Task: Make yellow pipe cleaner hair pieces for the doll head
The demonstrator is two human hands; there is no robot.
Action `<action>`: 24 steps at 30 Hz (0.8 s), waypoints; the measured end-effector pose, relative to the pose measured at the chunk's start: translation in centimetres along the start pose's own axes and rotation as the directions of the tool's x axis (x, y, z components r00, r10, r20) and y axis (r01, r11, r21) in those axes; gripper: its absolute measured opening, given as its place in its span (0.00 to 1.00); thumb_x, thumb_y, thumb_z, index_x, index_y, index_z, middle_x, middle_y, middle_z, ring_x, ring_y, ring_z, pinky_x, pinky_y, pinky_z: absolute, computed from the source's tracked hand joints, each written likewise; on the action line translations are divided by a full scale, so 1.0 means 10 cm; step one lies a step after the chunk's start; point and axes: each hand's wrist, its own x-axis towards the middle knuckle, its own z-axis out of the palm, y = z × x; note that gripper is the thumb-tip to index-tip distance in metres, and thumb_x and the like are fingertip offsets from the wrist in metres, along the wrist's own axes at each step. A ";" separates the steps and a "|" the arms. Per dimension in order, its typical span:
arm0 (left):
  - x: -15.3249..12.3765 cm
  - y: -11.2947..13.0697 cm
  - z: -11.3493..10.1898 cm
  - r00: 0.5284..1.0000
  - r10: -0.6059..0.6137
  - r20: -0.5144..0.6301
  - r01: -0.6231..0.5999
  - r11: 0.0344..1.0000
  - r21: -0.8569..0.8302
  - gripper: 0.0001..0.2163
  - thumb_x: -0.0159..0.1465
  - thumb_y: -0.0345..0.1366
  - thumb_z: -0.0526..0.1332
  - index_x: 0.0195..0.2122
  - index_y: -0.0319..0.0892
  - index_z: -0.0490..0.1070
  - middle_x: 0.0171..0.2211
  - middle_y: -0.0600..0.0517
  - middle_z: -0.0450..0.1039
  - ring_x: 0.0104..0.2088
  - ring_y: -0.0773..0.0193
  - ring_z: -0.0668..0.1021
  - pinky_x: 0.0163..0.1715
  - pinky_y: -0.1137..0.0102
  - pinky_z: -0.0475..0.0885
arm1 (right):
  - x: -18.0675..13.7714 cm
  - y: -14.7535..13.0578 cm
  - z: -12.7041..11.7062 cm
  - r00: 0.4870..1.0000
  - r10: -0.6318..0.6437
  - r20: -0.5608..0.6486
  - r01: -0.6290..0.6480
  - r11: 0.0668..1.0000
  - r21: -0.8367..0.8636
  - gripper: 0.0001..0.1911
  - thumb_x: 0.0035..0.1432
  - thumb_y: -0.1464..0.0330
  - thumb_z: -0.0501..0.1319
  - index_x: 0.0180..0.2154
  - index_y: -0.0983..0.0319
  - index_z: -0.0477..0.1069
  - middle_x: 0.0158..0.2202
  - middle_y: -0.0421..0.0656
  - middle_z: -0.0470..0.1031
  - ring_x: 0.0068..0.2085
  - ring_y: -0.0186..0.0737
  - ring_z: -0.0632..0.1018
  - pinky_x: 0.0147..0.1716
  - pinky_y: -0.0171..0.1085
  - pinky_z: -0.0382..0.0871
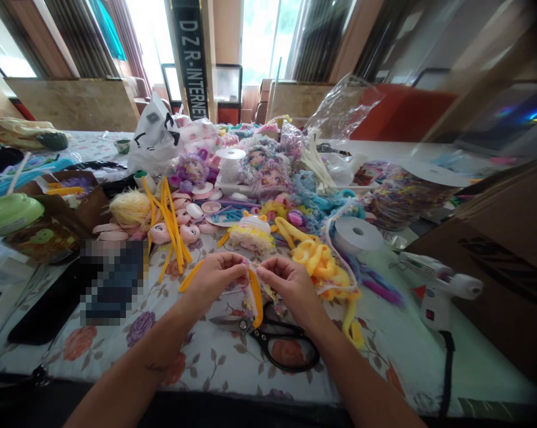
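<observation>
Left hand [219, 273]: thumb and index fingertips pinched on the top of a yarn-and-strip piece [256, 297]; remaining fingers curled. Right hand [288, 279]: same pinch at the facing side; exactly which strand each one grips is too small to tell.

Piece position: between the two hands, roughly equally near both, directly below their fingertips. Long axis runs down from the pinch toward the wearer, its yellow end over the pivot of the scissors [264, 339]. Contact with the scissors: cannot tell.

Taking the scissors as landmark: doll head in a white cap [250, 229] beyond them, past the fingertips; fluffy yellow yarn [319, 261] beyond and to the right; white spool [358, 235] farther that way; glue gun [438, 291] well apart to the right; loose yellow strips [173, 229] beyond and to the left
</observation>
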 end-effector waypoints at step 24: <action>-0.02 0.00 0.06 0.999 0.036 -0.038 -0.036 0.999 0.025 0.07 0.54 0.37 0.65 0.29 0.37 0.74 0.23 0.54 0.72 0.25 0.71 0.72 0.27 0.76 0.67 | 0.01 0.13 0.01 0.999 0.035 0.041 -0.039 0.995 0.089 0.16 0.50 0.60 0.66 0.26 0.61 0.62 0.19 0.33 0.63 0.18 0.29 0.62 0.16 0.30 0.54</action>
